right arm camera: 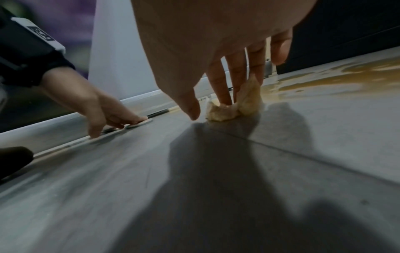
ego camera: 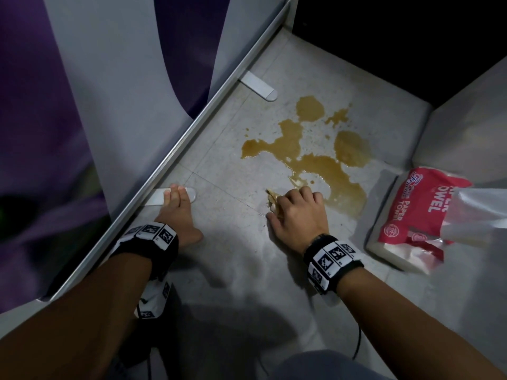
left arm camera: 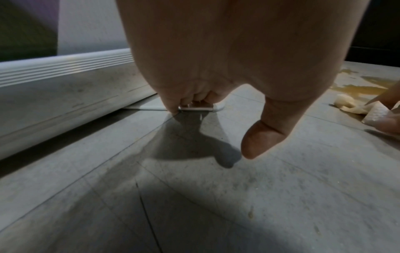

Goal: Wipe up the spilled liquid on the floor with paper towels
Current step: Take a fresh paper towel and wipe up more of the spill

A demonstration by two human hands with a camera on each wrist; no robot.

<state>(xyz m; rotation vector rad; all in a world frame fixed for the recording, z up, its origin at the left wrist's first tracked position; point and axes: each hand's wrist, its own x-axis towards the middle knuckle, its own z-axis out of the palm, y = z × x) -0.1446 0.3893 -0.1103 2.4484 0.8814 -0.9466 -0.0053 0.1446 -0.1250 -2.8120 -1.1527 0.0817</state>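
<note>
Head: right hand (ego camera: 297, 212) curled over stained towel (ego camera: 273, 199), pressed it to floor (ego camera: 233, 256) at spill's (ego camera: 315, 163) near edge. Left hand (ego camera: 178, 212) lay left of spill, fingers together, flat on plate (ego camera: 155, 198). Pack (ego camera: 411, 215) sat right of spill.
Left wrist: fingertips (left arm camera: 171, 107) touched plate (left arm camera: 195, 108).
Right wrist: fingers (right arm camera: 218, 85) pinned towel (right arm camera: 225, 111), spill (right arm camera: 337, 78) just beyond.

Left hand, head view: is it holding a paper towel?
No, the left hand rests with straight fingers on a white floor bracket, while the stained paper towel is under the right hand.
</note>
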